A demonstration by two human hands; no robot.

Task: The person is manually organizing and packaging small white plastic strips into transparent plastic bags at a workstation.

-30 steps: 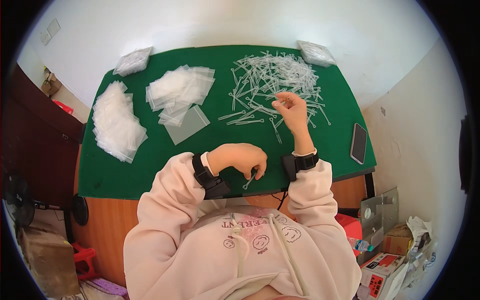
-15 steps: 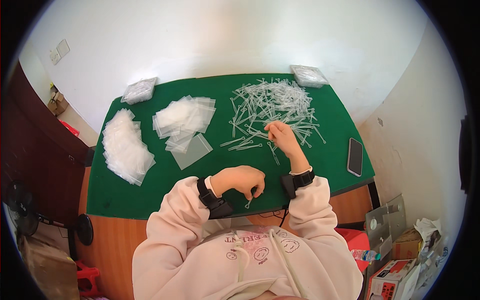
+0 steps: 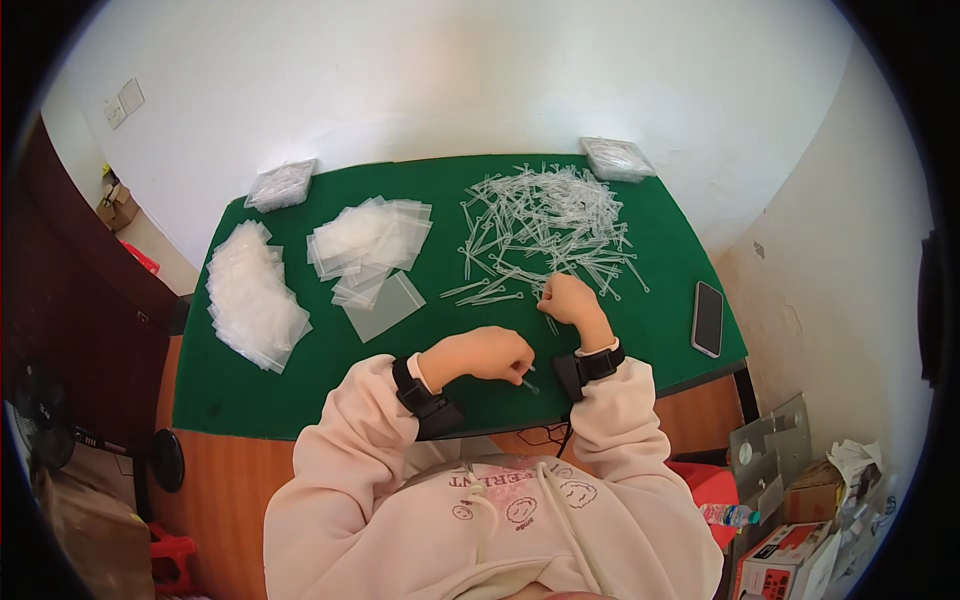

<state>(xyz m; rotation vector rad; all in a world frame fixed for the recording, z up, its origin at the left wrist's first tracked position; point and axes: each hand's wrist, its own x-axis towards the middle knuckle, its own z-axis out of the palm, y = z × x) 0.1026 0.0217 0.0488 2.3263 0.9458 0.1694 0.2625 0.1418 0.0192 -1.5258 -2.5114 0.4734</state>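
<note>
The left hand (image 3: pixel 487 354) is curled tight around a few thin clear plastic sticks (image 3: pixel 527 381) near the table's front edge. The right hand (image 3: pixel 565 298) pinches a stick at the edge of the big stick pile (image 3: pixel 545 225) on the green table (image 3: pixel 250 395).

Matt green felt table (image 3: pixel 300 390) carries clear glossy plastic pipettes (image 3: pixel 545 225).
</note>
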